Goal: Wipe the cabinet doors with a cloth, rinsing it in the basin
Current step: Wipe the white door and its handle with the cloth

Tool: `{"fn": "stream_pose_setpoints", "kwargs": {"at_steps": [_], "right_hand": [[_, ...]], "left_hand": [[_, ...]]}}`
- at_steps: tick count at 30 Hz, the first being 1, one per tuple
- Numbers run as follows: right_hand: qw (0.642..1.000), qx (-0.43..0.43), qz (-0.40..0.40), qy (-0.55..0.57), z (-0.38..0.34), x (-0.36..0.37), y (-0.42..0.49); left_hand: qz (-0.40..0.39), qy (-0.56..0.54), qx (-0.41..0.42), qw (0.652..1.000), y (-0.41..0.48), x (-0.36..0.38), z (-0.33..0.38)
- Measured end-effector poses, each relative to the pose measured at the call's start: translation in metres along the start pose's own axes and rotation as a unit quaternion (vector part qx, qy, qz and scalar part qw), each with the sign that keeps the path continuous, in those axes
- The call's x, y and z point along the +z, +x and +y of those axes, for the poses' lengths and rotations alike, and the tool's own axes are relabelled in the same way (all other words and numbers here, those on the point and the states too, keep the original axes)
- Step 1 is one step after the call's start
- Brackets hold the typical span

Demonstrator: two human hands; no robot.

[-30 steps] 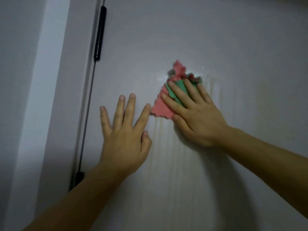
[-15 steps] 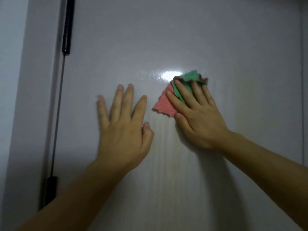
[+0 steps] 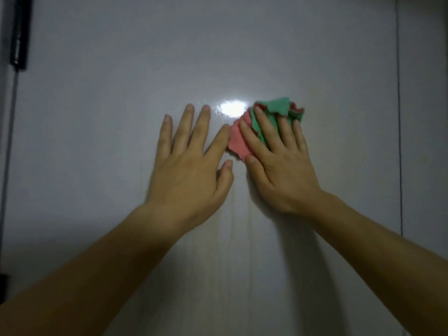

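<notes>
A glossy white cabinet door fills the head view. My right hand lies flat on it, straight fingers pressing a crumpled pink and green cloth against the panel. Part of the cloth is hidden under the fingers. My left hand rests flat on the door just left of the cloth, fingers spread, its forefinger close to the pink edge. A bright light glare sits on the door just above the two hands. Faint wet streaks run down the panel below the hands.
A black handle or strut with a thin rod below it runs along the door's left edge. A thin vertical seam marks the door's right edge, with another panel beyond it. No basin is in view.
My right hand has slid the cloth to the right across the door. The view has shifted right too, so the black handle now sits at the far left edge. My left hand stays flat.
</notes>
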State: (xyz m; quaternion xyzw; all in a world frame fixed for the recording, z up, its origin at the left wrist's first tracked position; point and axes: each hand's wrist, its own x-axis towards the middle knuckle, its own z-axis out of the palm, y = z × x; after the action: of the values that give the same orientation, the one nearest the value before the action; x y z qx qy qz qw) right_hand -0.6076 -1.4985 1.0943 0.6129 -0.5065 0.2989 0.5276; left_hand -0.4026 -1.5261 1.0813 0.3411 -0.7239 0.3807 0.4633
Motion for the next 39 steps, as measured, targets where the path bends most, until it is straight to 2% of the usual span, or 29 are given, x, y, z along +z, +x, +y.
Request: {"fn": "stream_pose_setpoints", "kwargs": {"at_steps": [7, 10, 13, 15, 17, 20, 22, 25, 29, 35, 39], "right_hand": [[0.998, 0.054, 0.013, 0.007, 0.061, -0.019, 0.07], [0.999, 0.037, 0.021, 0.004, 0.053, -0.008, 0.029], [1.0, 0.004, -0.008, 0.0, 0.049, -0.002, -0.023], [1.0, -0.017, -0.017, -0.004, 0.058, -0.004, -0.026], [1.0, -0.002, 0.004, -0.007, 0.077, -0.009, -0.001], [0.998, 0.052, 0.033, 0.016, 0.108, -0.02, 0.045], [0.998, 0.049, 0.04, 0.018, 0.113, -0.017, 0.047], [0.998, 0.015, 0.056, 0.013, 0.108, -0.006, 0.0], [0.999, -0.034, 0.001, 0.008, 0.126, -0.002, -0.061], [0.998, 0.063, 0.025, 0.015, 0.194, -0.017, 0.014], [0.997, 0.049, 0.048, 0.02, 0.187, -0.008, -0.03]], "left_hand": [[-0.008, 0.065, -0.018, 0.998, 0.025, 0.012, 0.012], [-0.007, 0.076, -0.017, 0.997, 0.024, 0.013, 0.011], [-0.014, 0.09, -0.017, 0.996, 0.024, 0.013, 0.012], [-0.016, 0.088, -0.019, 0.996, 0.024, 0.012, 0.012], [-0.02, 0.079, -0.024, 0.996, 0.026, 0.011, 0.014], [-0.009, 0.043, -0.078, 0.996, 0.029, 0.008, 0.031], [0.003, 0.015, -0.107, 0.994, 0.037, 0.009, 0.053], [0.015, -0.013, -0.059, 0.998, 0.057, 0.014, 0.093], [-0.018, -0.031, -0.017, 0.999, 0.075, 0.026, 0.127], [-0.003, 0.008, -0.023, 1.0, 0.074, 0.037, 0.127], [-0.006, 0.027, -0.026, 0.999, 0.072, 0.042, 0.131]]}}
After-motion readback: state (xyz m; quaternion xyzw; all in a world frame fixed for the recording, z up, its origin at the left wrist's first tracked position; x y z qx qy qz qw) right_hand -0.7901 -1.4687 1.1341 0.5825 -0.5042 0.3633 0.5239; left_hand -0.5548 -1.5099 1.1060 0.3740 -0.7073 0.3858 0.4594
